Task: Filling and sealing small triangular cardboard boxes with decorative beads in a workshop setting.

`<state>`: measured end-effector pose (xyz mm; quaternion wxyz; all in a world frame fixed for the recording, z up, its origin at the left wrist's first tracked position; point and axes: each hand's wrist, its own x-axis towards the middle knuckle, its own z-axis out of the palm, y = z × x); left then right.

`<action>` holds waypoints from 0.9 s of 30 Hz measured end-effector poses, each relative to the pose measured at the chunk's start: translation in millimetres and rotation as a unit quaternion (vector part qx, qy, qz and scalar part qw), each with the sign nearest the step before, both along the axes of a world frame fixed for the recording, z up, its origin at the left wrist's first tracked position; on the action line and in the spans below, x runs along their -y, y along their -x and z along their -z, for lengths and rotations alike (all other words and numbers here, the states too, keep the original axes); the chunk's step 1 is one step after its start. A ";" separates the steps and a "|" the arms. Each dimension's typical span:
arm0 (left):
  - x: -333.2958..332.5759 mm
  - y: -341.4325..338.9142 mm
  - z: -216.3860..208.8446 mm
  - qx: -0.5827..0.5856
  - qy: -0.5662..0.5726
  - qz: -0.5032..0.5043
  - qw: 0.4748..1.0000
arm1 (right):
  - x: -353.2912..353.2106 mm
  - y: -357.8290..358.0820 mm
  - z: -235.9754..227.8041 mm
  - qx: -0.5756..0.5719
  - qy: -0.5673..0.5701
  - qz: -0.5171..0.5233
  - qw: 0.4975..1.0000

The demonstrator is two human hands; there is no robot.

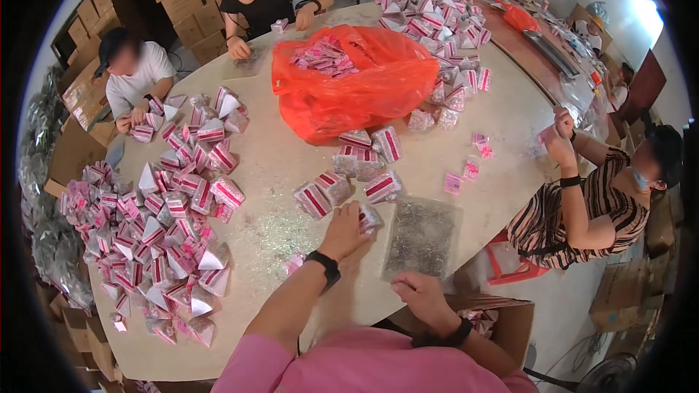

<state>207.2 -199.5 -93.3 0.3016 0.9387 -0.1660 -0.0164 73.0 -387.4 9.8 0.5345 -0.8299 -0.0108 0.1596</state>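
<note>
My left hand point(344, 234) is closed around a small clear packet of glittery filling with a pink-and-white label point(370, 219), low over the table. Just beyond it lie similar packets point(313, 201). To its right is a shallow rectangular tray point(458, 227) with many thin silvery pieces in it. My right hand point(422, 295) is closed at the tray's near edge, fingers pinched together. Whatever it may hold is too small or hidden to make out. A small pink piece point(294, 263) lies beside my left forearm, near scattered glitter.
A large heap of packets point(175, 225) covers the table's left side. An orange-red plastic bag point(349, 102) of pink labels stands mid-table, with more packets point(437, 22) behind. Co-workers sit at the left, far side and right. An open carton point(518, 320) stands by my right forearm.
</note>
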 end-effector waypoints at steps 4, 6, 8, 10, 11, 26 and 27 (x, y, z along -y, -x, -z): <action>-39.0 30.7 -13.5 -0.110 0.191 -0.087 0.972 | -18.0 -18.6 -5.1 -0.008 -0.037 -0.031 0.999; -56.0 51.4 -20.9 -0.249 0.437 -0.137 0.853 | -32.4 -30.1 -16.9 0.024 -0.042 -0.059 0.997; -66.1 73.0 -63.2 -0.329 0.613 -0.183 0.695 | -47.8 -40.2 -32.3 0.063 -0.047 -0.090 0.993; -82.2 93.6 -86.5 -0.318 0.681 -0.163 0.639 | -67.7 -46.9 -49.8 0.108 -0.051 -0.128 0.984; -90.1 102.2 -90.8 -0.311 0.713 -0.151 0.610 | -77.9 -49.5 -61.4 0.112 -0.060 -0.148 0.981; -129.1 152.7 -129.7 -0.082 0.711 -0.187 0.673 | -156.2 -52.8 -88.3 0.330 -0.005 -0.303 0.894; -129.2 153.0 -129.4 -0.081 0.716 -0.186 0.668 | -157.5 -52.5 -88.4 0.338 0.005 -0.309 0.889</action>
